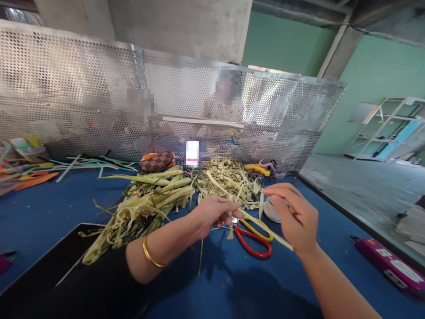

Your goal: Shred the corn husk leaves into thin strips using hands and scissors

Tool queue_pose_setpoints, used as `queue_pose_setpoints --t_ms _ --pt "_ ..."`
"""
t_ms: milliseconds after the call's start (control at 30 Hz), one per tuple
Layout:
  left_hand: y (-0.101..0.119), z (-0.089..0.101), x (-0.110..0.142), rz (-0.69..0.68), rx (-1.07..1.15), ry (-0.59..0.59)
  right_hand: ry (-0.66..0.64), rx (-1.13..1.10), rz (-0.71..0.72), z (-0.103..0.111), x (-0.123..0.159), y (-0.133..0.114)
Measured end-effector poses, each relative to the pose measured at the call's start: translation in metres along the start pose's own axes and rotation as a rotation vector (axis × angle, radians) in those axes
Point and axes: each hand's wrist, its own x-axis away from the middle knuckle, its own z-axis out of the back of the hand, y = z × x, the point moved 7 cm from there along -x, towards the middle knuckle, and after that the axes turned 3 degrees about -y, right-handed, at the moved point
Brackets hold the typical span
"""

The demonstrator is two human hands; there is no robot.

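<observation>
My left hand point(214, 212) and my right hand point(292, 217) hover over a blue table point(232, 283), both pinched on a pale leaf strip point(265, 228) that slants down to the right past my right wrist. My left wrist wears a gold bangle point(151, 257). Under the strip lie scissors point(254, 237) with one red and one yellow handle loop. A heap of green and yellow palm leaves point(146, 201) sits to the left of my left hand. Behind the hands lies a tangle of cut leaf scraps point(227, 179).
A perforated metal screen point(99, 97) runs along the far table edge, with people seated behind it. A phone point(192, 153), a checkered pouch point(156, 161), coloured strips point(36, 170), a white round object point(272, 212), a magenta case point(390, 266) and a black tray point(49, 266) are here.
</observation>
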Motion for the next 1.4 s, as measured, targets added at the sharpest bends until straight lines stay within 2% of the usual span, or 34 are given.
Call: queue_pose_setpoints --t_ms 100,167,267,333,533,700,800,900,1100,1400 --pt "0.002 0.005 0.000 -0.018 0.037 0.072 -0.017 0.093 0.286 0.001 0.004 -0.032" --pt "0.002 0.008 -0.002 -0.025 0.077 0.092 -0.131 0.228 0.460 -0.017 0.010 -0.046" --pt "-0.003 0.010 -0.006 0.008 0.146 0.092 -0.341 0.443 0.635 -0.055 0.024 -0.050" --pt "-0.006 0.011 -0.008 0.045 0.181 0.090 -0.382 0.551 0.696 -0.070 0.031 -0.048" --pt "-0.012 0.010 -0.009 0.112 0.259 0.049 -0.309 0.601 0.696 -0.077 0.039 -0.039" --pt "-0.003 0.006 -0.007 0.033 0.189 -0.038 -0.192 0.469 0.591 -0.068 0.036 -0.037" --pt "0.003 0.007 -0.006 -0.047 0.135 -0.003 -0.145 0.385 0.510 -0.062 0.032 -0.036" --pt "0.005 0.008 -0.005 -0.095 0.133 0.047 -0.170 0.356 0.488 -0.062 0.030 -0.037" --pt "0.002 0.005 -0.003 -0.128 0.175 0.070 -0.230 0.394 0.511 -0.064 0.032 -0.038" --pt "-0.006 0.000 0.001 -0.077 0.276 0.132 -0.367 0.457 0.659 -0.077 0.038 -0.049"
